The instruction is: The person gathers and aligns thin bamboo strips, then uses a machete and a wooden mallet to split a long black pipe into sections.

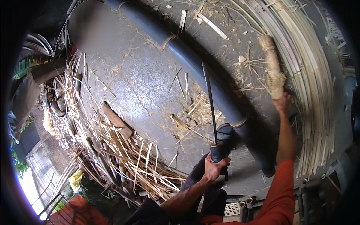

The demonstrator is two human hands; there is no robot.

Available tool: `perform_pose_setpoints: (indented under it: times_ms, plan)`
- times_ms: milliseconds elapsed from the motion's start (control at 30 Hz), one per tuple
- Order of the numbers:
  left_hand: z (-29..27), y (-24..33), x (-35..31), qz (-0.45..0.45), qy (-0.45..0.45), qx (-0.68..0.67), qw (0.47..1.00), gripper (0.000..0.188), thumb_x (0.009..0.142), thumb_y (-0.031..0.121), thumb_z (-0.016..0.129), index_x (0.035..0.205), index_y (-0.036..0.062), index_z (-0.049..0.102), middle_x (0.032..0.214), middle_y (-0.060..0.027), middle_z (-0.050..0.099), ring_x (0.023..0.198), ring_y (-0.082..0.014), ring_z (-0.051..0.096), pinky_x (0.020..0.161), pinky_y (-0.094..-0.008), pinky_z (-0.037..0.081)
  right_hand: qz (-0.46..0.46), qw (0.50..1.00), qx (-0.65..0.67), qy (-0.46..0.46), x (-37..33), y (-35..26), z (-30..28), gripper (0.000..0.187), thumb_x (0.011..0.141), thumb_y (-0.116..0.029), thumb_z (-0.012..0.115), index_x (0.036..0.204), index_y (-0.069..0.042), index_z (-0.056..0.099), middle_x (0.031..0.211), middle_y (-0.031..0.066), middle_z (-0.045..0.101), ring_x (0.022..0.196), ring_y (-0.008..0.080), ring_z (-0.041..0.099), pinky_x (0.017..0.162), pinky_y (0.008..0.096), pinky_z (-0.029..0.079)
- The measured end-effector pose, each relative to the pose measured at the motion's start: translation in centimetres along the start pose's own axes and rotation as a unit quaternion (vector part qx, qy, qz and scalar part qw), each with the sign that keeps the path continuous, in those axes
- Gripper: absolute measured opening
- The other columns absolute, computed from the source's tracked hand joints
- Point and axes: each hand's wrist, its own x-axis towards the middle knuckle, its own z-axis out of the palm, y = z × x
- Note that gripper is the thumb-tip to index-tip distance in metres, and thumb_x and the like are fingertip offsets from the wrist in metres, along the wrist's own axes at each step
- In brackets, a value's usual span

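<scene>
My left hand [217, 167] is closed around the dark wrapped handle of a long knife [210, 101], seen nearly edge-on. Its blade points away from me and crosses over a thick dark bamboo pole [200, 71], which runs diagonally over the floor; whether they touch I cannot tell. On the right, my right hand [283, 103] grips the near end of a rough, pale wooden club [273, 65]. The club's far end is thicker and frayed, and it lies close to the floor beside split bamboo strips. My foot [226, 131] is against the pole's left side.
A long bundle of pale bamboo strips [311, 97] curves along the right. Tangled offcuts [140, 165] pile up at left, with a brown wood piece [117, 120] by them. Shavings [198, 107] litter the concrete floor [138, 86]. Bamboo tubes [246, 206] stand near my body.
</scene>
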Motion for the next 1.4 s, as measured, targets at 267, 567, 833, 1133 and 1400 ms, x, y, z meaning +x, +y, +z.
perform_pose_setpoints:
  times_ms: [267, 567, 833, 1133, 1400]
  plan:
    - [-0.1, -6.6, -3.8, 0.045, 0.026, -0.055, 0.997, 0.023, 0.066, 0.010, 0.068, 0.082, 0.0015, 0.054, 0.065, -0.0056, 0.058, 0.054, -0.0145, 0.056, 0.051, -0.0285, 0.048, 0.206, 0.397, 0.829, -0.337, -15.9, -8.3, -14.1, 0.036, 0.080, -0.031, 0.058, 0.101, -0.002, 0.053, 0.090, 0.0121, 0.060, 0.082, 0.0248, 0.059, 0.077, 0.0362, 0.048]
    - [-2.5, -8.1, -13.7, 0.145, -0.008, 0.098, 0.984, 0.025, 0.062, 0.014, 0.065, 0.078, -0.0015, 0.054, 0.060, -0.0055, 0.055, 0.050, -0.0130, 0.050, 0.046, -0.0281, 0.042, -0.056, 0.154, 0.921, -0.353, -36.7, 3.7, -24.9, 0.098, 0.069, -0.071, 0.044, 0.137, -0.007, 0.016, 0.142, 0.0239, -0.002, 0.130, 0.0434, 0.005, 0.099, 0.0631, 0.014]
    - [-1.5, -17.4, -21.4, 0.155, -0.076, 0.312, 0.934, 0.035, 0.061, 0.012, 0.067, 0.090, 0.0012, 0.050, 0.061, -0.0064, 0.054, 0.049, -0.0137, 0.052, 0.044, -0.0287, 0.043, 0.169, 0.446, 0.848, -0.231, -44.3, 18.0, -23.1, 0.054, 0.078, -0.040, 0.056, 0.109, 0.003, 0.049, 0.098, 0.0149, 0.058, 0.089, 0.0239, 0.058, 0.077, 0.0349, 0.048]
    - [-0.7, -26.4, -24.3, 0.051, -0.134, 0.578, 0.803, 0.042, 0.057, 0.017, 0.069, 0.091, -0.0017, 0.053, 0.066, -0.0098, 0.058, 0.052, -0.0176, 0.057, 0.048, -0.0315, 0.048, 0.421, 0.613, 0.655, -0.135, -72.6, 30.2, -8.9, 0.052, 0.069, -0.030, 0.065, 0.109, 0.000, 0.050, 0.098, 0.0100, 0.057, 0.082, 0.0179, 0.056, 0.071, 0.0317, 0.046]
    - [2.8, -23.0, -23.5, 0.044, -0.176, 0.708, 0.683, 0.042, 0.056, 0.019, 0.068, 0.090, -0.0012, 0.055, 0.066, -0.0098, 0.061, 0.050, -0.0182, 0.057, 0.048, -0.0300, 0.048, 0.568, 0.538, 0.603, -0.156, -85.7, 24.7, 4.8, 0.071, 0.060, -0.037, 0.072, 0.110, 0.007, 0.050, 0.099, 0.0122, 0.057, 0.083, 0.0191, 0.057, 0.072, 0.0318, 0.046]
